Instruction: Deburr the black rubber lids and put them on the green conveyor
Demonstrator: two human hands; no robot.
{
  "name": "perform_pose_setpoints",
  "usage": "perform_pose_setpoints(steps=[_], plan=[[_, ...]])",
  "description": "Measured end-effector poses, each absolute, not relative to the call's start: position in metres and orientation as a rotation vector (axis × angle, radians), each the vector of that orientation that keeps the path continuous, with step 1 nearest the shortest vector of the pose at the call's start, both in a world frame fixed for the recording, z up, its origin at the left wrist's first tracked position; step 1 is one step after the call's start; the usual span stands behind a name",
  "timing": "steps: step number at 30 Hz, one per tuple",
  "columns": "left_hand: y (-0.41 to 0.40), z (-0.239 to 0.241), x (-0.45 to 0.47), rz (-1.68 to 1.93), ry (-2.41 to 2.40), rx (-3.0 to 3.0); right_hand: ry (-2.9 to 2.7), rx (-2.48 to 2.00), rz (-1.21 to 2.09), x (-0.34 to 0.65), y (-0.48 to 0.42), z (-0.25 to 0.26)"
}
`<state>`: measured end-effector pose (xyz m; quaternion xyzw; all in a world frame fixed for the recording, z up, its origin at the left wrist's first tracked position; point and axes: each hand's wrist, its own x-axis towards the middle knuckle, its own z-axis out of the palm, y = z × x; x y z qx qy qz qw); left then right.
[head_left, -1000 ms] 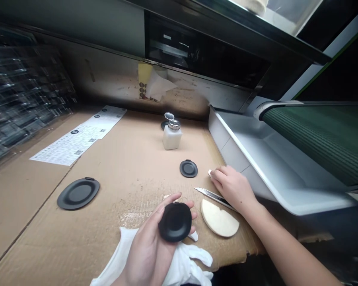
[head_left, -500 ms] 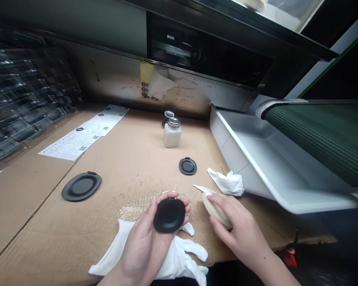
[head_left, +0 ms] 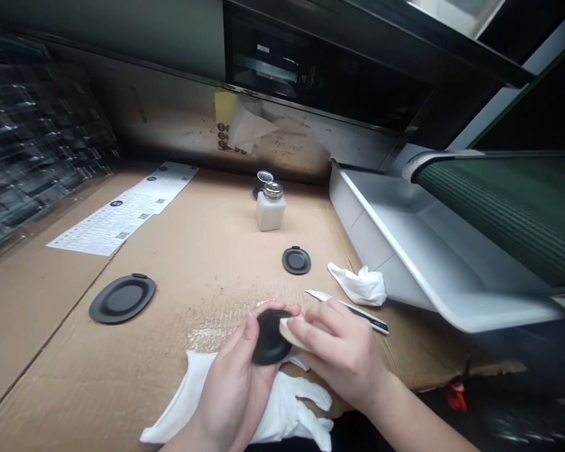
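Observation:
My left hand [head_left: 242, 370] cradles a small black oval plastic cover [head_left: 269, 339], dished face up, with the fingers curled around it. In my right hand [head_left: 343, 348] is a cream-coloured pad [head_left: 292, 334], pinched between thumb and fingers, its edge against the cover's right side. Beneath my left hand lies a white glove [head_left: 282, 411] on the cardboard. A utility knife [head_left: 370, 319] rests just beyond my right hand, partly hidden by it. Close behind the knife is a crumpled white cloth [head_left: 360, 285].
Two more black covers lie flat, one at left [head_left: 122, 299] and a smaller one [head_left: 296, 260] near the middle. Behind stands a white pump bottle [head_left: 270, 210], its metal lid flipped open. Printed sheets [head_left: 122, 210], a white bin [head_left: 374, 235], clear trays [head_left: 32, 144] and a green conveyor [head_left: 508, 207] surround the cardboard.
My right hand has moved left and brought the pad onto the cover in my left hand. More of the knife now shows. The view has shifted slightly.

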<state>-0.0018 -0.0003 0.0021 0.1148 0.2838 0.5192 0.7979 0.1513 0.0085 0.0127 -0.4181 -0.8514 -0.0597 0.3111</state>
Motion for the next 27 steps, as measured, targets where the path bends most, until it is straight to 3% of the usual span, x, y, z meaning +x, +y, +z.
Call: perform_pose_setpoints(steps=[9, 22, 27], plan=[[0.001, 0.001, -0.002, 1.134, 0.622, 0.176, -2.204, -1.129, 0.056, 0.141, -0.019, 0.003], [0.001, 0.009, -0.001, 1.125, 0.685, 0.158, -1.972, -1.407, 0.015, 0.176, 0.01, 0.022], [0.001, 0.002, -0.001, 1.114, 0.666, 0.22, -2.17, -1.087, 0.034, 0.169, 0.0, 0.02]])
